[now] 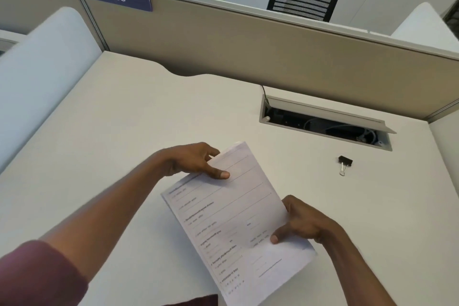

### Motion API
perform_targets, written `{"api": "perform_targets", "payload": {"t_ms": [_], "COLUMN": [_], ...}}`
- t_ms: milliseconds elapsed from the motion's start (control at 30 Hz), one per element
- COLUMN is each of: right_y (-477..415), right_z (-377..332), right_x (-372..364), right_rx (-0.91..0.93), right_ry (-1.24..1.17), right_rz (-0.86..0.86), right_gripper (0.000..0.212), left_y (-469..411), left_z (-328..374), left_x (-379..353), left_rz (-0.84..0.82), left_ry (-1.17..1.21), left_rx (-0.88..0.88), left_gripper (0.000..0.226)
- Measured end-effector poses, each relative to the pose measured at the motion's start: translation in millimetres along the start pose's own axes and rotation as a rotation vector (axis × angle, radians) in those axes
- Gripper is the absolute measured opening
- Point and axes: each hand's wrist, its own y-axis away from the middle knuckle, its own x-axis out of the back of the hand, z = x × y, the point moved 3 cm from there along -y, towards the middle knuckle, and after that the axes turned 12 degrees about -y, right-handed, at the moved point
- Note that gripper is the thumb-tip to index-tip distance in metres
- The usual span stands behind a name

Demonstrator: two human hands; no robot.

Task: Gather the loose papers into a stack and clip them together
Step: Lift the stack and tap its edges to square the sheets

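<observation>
Both hands grip the paper stack (233, 216) above the bench (124, 131): left hand (196, 161) at its top-left edge, right hand (303, 223) at its right edge. Binder clip (344, 164) lies apart, right.

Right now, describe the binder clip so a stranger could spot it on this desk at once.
Find the open cable tray sunk into the white desk near the beige partition. Just in front of its right end lies the binder clip, alone on the bare surface, right of the held papers. It is small and black with silver wire handles, the only dark loose item there.
</observation>
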Motion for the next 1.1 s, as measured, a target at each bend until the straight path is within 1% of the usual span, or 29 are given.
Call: {"api": "perform_targets", "payload": {"t_ms": [100, 167, 200, 233, 267, 333, 400, 467, 500, 533, 600, 633, 700, 767, 833, 933, 967, 1033, 1100], "right_y": [0.7, 2.6, 3.1, 3.9, 5.0, 8.4, 13.1, 17.8, 19.3, 19.4, 15.5, 12.4, 6.4, 4.7, 6.2, 8.0, 7.0, 2.1, -4.8], "right_z": [0.5, 3.3, 6.3, 9.0, 11.0, 15.8, 22.1, 30.5, 35.6, 40.4, 46.8, 46.3, 39.0, 24.7, 8.7, -9.7, -13.5, -14.0, -5.8], "right_x": [3.9, 5.8, 7.0, 9.4, 12.7, 22.0, 32.6, 41.8, 44.7, 45.9, 40.6, 34.7, 21.8, 14.3, 14.0, 17.5, 17.1, 14.1, 9.6], "right_rx": [-0.032, -0.051, -0.055, -0.051, -0.041, -0.001, 0.056, 0.135, 0.176, 0.215, 0.276, 0.298, 0.336, 0.402, 0.512, 0.662, 0.676, 0.653, 0.590], "right_ry": [0.027, 0.013, -0.007, -0.032, -0.058, -0.140, -0.288, -0.461, -0.552, -0.651, -0.829, -0.860, -0.795, -0.722, -0.713, -0.704, -0.698, -0.696, -0.711], "right_rz": [-0.012, -0.026, -0.035, -0.034, -0.015, 0.060, 0.146, 0.222, 0.256, 0.275, 0.291, 0.321, 0.453, 0.637, 0.786, 0.842, 0.840, 0.825, 0.812], "right_gripper": [0.033, 0.029, 0.029, 0.030, 0.031, 0.035, 0.048, 0.065, 0.070, 0.068, 0.058, 0.053, 0.046, 0.043, 0.050, 0.055, 0.056, 0.055, 0.051], "left_y": [-4.1, -7.5, -8.8, -10.8, -13.0, -16.4, -17.3, -15.9, -14.9, -14.4, -12.7, -12.9, -14.4, -13.7, -11.3, -5.2, -4.9, -7.9, -15.6], "left_z": [-5.9, -10.1, -11.4, -12.7, -15.5, -23.4, -30.1, -35.4, -37.5, -39.3, -41.7, -42.6, -41.6, -36.0, -29.4, -23.0, -23.6, -29.3, -41.1], "left_x": [-15.7, -24.5, -27.2, -29.6, -31.9, -35.8, -39.9, -40.7, -40.9, -41.0, -40.9, -41.1, -42.5, -42.7, -39.3, -30.4, -29.0, -31.8, -40.7], "left_rz": [-0.152, -0.150, -0.111, -0.054, 0.019, 0.173, 0.280, 0.342, 0.358, 0.373, 0.431, 0.473, 0.553, 0.639, 0.731, 0.800, 0.808, 0.798, 0.781], "left_ry": [0.058, 0.084, 0.082, 0.068, 0.044, 0.038, 0.102, 0.188, 0.233, 0.275, 0.356, 0.396, 0.467, 0.520, 0.550, 0.620, 0.629, 0.643, 0.632], "left_rx": [-0.035, -0.037, -0.039, -0.040, -0.030, 0.009, 0.003, -0.020, -0.031, -0.040, -0.046, -0.051, -0.074, -0.116, -0.194, -0.318, -0.343, -0.324, -0.245], "left_gripper": [0.024, 0.010, 0.009, 0.016, 0.024, 0.027, 0.028, 0.027, 0.026, 0.026, 0.031, 0.032, 0.021, 0.011, 0.013, 0.005, 0.008, 0.010, 0.014]}}
